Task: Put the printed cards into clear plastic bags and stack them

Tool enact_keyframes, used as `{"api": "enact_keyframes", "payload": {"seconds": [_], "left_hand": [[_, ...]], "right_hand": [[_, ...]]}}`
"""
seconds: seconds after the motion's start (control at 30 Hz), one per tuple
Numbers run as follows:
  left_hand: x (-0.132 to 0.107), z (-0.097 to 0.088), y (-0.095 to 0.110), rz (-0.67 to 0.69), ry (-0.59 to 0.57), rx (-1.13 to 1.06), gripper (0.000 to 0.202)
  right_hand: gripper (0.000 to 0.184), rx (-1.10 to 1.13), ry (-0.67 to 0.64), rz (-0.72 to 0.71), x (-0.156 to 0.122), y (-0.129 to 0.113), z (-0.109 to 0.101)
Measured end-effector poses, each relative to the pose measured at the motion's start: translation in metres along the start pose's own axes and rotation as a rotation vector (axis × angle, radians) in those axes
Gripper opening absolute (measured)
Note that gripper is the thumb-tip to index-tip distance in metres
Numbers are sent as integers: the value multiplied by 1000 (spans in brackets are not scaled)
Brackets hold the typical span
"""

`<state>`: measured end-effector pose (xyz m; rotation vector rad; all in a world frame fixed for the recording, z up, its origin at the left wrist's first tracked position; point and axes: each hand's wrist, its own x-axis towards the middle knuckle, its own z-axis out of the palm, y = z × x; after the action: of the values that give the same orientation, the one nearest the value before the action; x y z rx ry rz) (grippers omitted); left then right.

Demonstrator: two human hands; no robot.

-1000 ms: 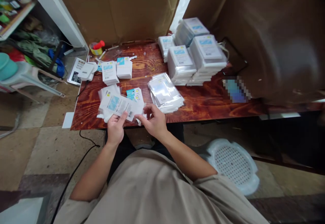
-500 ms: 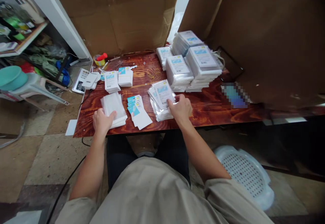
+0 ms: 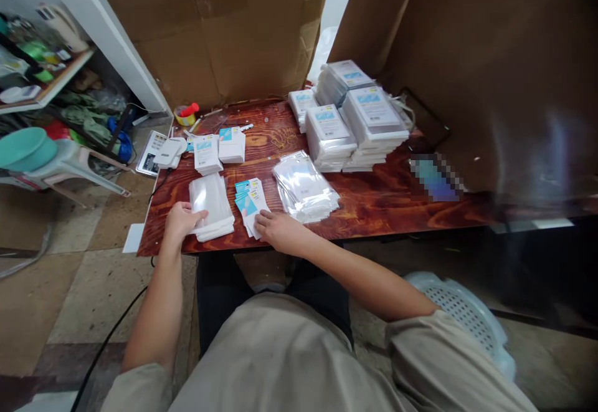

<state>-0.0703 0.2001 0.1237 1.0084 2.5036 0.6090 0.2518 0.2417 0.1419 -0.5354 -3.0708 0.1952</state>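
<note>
My left hand lies on the near left edge of a stack of white packets in clear sleeves, fingers stretched over it. My right hand is at the table's front edge, its fingers curled onto the near end of a small fanned pile of blue and white cards. Just right of the cards lies a loose heap of clear plastic bags. All of this sits on a reddish wooden table.
Tall stacks of sleeved packets stand at the back right. Two small stacks and a white device sit at the back left, near a yellow tape roll. Cardboard walls rise behind. A white plastic stool stands at my right.
My right hand left the heap of clear bags and moved left to the blue and white cards. My left hand stayed on the sleeved stack.
</note>
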Motion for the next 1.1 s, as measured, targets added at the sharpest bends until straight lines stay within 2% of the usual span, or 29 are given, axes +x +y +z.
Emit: {"api": "enact_keyframes", "payload": {"seconds": [0.13, 0.2, 0.27, 0.33, 0.4, 0.43, 0.5, 0.57, 0.63, 0.7, 0.77, 0.83, 1.1], "left_hand": [[-3, -8, -4, 46, -12, 4, 34], [-8, -16, -2, 89, -56, 81, 35], [-15, -23, 4, 139, -60, 212, 40], [-23, -28, 11, 177, 15, 313, 44], [-31, -30, 20, 208, 113, 232, 41], [-36, -29, 25, 217, 142, 94, 39], [-44, -22, 36, 214, 143, -326, 36], [-52, -10, 48, 172, 65, -740, 36], [-60, 5, 58, 105, -38, -958, 34], [-68, 20, 66, 20, -115, -1103, 35], [-76, 32, 70, -55, -171, -1212, 36], [-85, 41, 73, -99, -220, -1281, 37], [-111, 42, 78, -112, -281, -1316, 37]], "right_hand": [[23, -25, -80, 18, -3, -3, -6], [23, -18, -90, 50, -5, -3, -8], [23, 12, -36, 90, -10, -2, -10], [27, 78, 126, 161, -17, 2, -11], [30, 184, 389, 285, -27, 5, -13], [29, 249, 537, 367, -32, 6, -15], [26, 413, 809, 549, -42, 3, -17], [27, 652, 977, 709, -50, -4, -15], [36, 1001, 977, 801, -55, -16, -9], [43, 1357, 843, 819, -57, -27, 1], [43, 1570, 713, 805, -56, -37, 11], [42, 1608, 687, 813, -54, -41, 19], [42, 1403, 913, 914, -44, -33, 16]]}}
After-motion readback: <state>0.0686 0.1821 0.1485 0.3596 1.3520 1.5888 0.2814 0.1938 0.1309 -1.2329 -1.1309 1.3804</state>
